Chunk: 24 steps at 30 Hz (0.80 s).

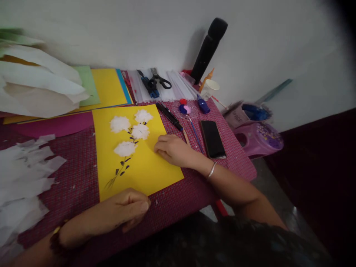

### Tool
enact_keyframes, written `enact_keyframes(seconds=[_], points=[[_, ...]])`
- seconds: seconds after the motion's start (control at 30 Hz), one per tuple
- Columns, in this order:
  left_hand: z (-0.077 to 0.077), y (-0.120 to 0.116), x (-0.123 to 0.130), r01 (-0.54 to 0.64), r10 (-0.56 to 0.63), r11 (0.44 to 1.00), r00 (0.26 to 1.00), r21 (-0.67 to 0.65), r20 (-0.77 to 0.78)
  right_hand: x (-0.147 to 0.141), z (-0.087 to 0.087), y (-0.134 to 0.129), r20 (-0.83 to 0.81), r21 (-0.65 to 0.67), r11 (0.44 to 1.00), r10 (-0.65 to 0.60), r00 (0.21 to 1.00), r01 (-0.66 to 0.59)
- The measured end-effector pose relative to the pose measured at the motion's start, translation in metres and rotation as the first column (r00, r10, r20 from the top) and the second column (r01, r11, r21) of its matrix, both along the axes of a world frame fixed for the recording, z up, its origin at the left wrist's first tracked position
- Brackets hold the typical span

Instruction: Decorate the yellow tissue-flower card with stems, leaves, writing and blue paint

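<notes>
A yellow sheet of paper point(162, 168) lies on the checked tablecloth, bearing several fluffy white paper flowers point(125, 148) and a dark stem with small leaves point(121, 165). My right hand point(174, 150) rests over the sheet's right side, fingers bunched and pointing left; whatever may be between the fingertips is hidden. At the sheet's lower edge my left hand point(122, 211) is loosely curled, thumb against the forefinger, with nothing visible in it. Beyond the right hand are a black marker point(169, 116), a thin blue paintbrush point(196, 134) and a dark phone point(213, 139).
White paper pieces point(22, 178) are heaped at left. Scissors point(158, 78) lie on pale strips at the back. A paint palette point(185, 108), blue bottle point(203, 104) and paper cup point(211, 86) stand near a tall black object point(208, 52). Beyond the table edge is a pink container point(257, 141).
</notes>
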<state>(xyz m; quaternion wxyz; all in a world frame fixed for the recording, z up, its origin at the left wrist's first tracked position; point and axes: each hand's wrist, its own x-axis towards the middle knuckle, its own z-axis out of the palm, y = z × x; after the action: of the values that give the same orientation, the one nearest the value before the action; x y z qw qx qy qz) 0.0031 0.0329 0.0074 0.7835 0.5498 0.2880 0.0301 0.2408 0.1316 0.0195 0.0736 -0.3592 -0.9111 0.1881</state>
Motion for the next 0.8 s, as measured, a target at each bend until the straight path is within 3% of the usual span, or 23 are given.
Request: enact_keyframes(seconds=[0.17,0.33,0.53,0.6,0.67,0.73,0.8], points=[[-0.011,-0.003,-0.003,-0.015,0.015,1.0,0.999,0.0,0.05,-0.006,0.0,-0.005,0.092,0.065,0.998,0.012,0.996,-0.018],[-0.011,-0.002,-0.001,-0.034,0.033,0.999,0.998,0.022,0.052,-0.01,-0.002,-0.016,0.112,0.139,0.988,0.057,0.992,-0.072],[-0.013,-0.002,-0.001,-0.042,0.039,0.998,0.997,0.042,0.072,-0.009,0.002,-0.015,0.08,0.092,0.992,0.077,0.994,-0.084],[-0.011,-0.003,-0.001,-0.042,0.04,0.998,0.998,0.052,0.043,-0.003,0.002,-0.006,0.018,0.078,0.997,-0.009,1.0,0.008],[-0.008,-0.004,0.0,-0.037,0.037,0.997,0.999,0.071,-0.008,0.006,0.002,0.006,-0.074,0.104,0.976,-0.187,0.98,0.194],[-0.006,-0.004,0.0,-0.023,0.028,0.996,0.998,0.088,-0.061,0.015,0.001,0.019,-0.145,0.148,0.912,-0.364,0.92,0.384],[-0.007,-0.004,0.001,-0.006,0.013,0.996,0.997,0.092,-0.076,0.024,-0.001,0.03,-0.169,0.173,0.853,-0.468,0.868,0.493]])
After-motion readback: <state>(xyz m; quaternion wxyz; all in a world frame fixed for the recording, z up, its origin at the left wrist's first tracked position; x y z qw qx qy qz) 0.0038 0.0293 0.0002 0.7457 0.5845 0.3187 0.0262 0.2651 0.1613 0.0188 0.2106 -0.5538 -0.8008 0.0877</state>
